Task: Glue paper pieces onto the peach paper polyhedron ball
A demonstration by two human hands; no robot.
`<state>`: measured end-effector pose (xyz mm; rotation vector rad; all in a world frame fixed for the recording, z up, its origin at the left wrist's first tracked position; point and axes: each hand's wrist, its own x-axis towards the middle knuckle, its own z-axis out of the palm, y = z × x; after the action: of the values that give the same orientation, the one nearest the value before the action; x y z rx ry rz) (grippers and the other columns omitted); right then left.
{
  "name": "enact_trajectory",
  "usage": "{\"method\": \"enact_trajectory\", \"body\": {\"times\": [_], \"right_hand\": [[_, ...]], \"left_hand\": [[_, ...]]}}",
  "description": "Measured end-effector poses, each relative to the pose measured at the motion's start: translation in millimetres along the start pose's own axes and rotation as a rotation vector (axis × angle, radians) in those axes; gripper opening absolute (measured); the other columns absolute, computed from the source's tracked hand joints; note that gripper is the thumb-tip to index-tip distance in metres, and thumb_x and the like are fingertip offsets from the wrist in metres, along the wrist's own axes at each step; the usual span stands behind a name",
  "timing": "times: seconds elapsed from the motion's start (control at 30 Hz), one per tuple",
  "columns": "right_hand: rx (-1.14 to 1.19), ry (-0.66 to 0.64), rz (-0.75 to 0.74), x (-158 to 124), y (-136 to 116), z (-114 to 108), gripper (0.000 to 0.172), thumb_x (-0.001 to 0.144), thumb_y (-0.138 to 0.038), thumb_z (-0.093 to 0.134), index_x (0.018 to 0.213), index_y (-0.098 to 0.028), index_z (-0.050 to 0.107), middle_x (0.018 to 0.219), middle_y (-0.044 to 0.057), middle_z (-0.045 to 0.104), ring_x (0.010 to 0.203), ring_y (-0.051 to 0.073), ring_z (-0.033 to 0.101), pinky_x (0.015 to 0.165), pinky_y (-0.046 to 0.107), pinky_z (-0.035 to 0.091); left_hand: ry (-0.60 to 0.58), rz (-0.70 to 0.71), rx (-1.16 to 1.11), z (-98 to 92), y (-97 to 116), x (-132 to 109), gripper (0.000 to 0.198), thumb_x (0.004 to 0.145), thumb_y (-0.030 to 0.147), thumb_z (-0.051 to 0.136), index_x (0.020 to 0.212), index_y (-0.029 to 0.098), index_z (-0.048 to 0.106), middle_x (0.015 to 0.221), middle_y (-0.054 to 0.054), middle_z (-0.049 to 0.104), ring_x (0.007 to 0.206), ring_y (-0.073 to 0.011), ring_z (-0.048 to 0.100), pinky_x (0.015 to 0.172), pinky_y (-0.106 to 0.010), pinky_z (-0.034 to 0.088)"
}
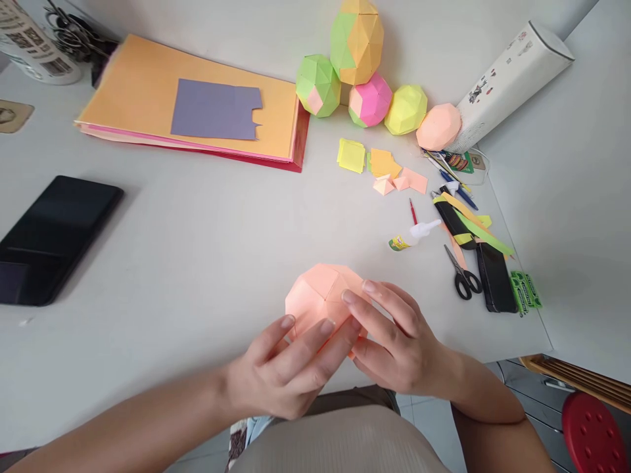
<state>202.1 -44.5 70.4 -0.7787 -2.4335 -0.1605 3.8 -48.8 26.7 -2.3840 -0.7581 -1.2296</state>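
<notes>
Near the desk's front edge I have a peach faceted paper ball (323, 289) between my hands. Fingers of my left hand (300, 361) curve over its lower left side. My right hand (394, 335) grips its right side, with fingertips pressed on the upper right facets. The underside of the ball is hidden by my fingers. Beyond my hands, a small glue bottle (413, 236) lies on its side, close to a thin red pen-like stick (413, 211). Peach folded paper pieces (383, 184) and a stack of yellow paper squares (351, 156) lie farther back.
Finished-looking faceted balls, such as a yellow one (407, 110), line the back wall beside a white tube (515, 85). Scissors (467, 279), a black phone (495, 279) and paper strips (478, 230) lie right. A paper stack (133, 85) and a black tablet (54, 236) are left.
</notes>
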Motion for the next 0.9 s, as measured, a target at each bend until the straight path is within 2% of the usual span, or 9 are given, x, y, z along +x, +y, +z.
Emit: {"method": "enact_trajectory", "body": {"times": [0.17, 0.37, 0.6, 0.8, 0.9], "right_hand": [[-0.057, 0.010, -0.013, -1.0, 0.2, 0.5, 0.011, 0.081, -0.012, 0.064, 0.073, -0.020, 0.064, 0.128, 0.007, 0.057, 0.129, 0.023, 0.044, 0.095, 0.038, 0.055], [-0.049, 0.135, -0.090, -0.9, 0.8, -4.6, 0.010, 0.081, -0.011, 0.061, 0.078, -0.020, 0.066, 0.125, 0.006, 0.060, 0.127, 0.021, 0.050, 0.098, 0.035, 0.055], [-0.030, 0.211, -0.092, 2.8, -1.2, 1.1, 0.011, 0.079, -0.010, 0.059, 0.081, -0.020, 0.064, 0.130, 0.006, 0.058, 0.122, 0.020, 0.054, 0.092, 0.032, 0.057], [0.105, 0.113, 0.012, 3.9, -3.3, 1.4, 0.015, 0.079, -0.006, 0.058, 0.080, -0.020, 0.062, 0.124, 0.006, 0.060, 0.126, 0.019, 0.050, 0.096, 0.033, 0.055], [0.102, 0.105, 0.046, 4.3, -5.3, 1.6, 0.016, 0.077, -0.004, 0.061, 0.076, -0.020, 0.061, 0.122, 0.007, 0.060, 0.125, 0.019, 0.050, 0.096, 0.033, 0.055]], "left_hand": [[0.029, -0.007, 0.028, -0.1, 0.2, 1.8, 0.011, 0.077, 0.016, 0.066, 0.081, 0.025, 0.072, 0.143, 0.006, 0.055, 0.144, -0.0206, 0.034, 0.123, -0.038, 0.027], [0.076, 0.000, 0.127, -3.2, -2.3, 6.1, 0.009, 0.077, 0.022, 0.069, 0.086, 0.024, 0.070, 0.147, 0.001, 0.050, 0.144, -0.0228, 0.035, 0.121, -0.039, 0.030], [0.093, -0.034, 0.105, -5.4, -3.8, 9.3, 0.008, 0.077, 0.018, 0.066, 0.079, 0.026, 0.069, 0.142, 0.005, 0.055, 0.143, -0.0228, 0.037, 0.121, -0.037, 0.031], [0.054, -0.033, 0.098, -6.2, -2.2, 13.2, 0.008, 0.079, 0.017, 0.064, 0.082, 0.022, 0.070, 0.146, 0.003, 0.051, 0.145, -0.0220, 0.033, 0.122, -0.036, 0.028], [0.042, -0.038, 0.100, -5.4, -0.8, 11.9, 0.010, 0.079, 0.018, 0.064, 0.084, 0.022, 0.072, 0.146, 0.002, 0.051, 0.145, -0.0223, 0.033, 0.122, -0.037, 0.028]]}}
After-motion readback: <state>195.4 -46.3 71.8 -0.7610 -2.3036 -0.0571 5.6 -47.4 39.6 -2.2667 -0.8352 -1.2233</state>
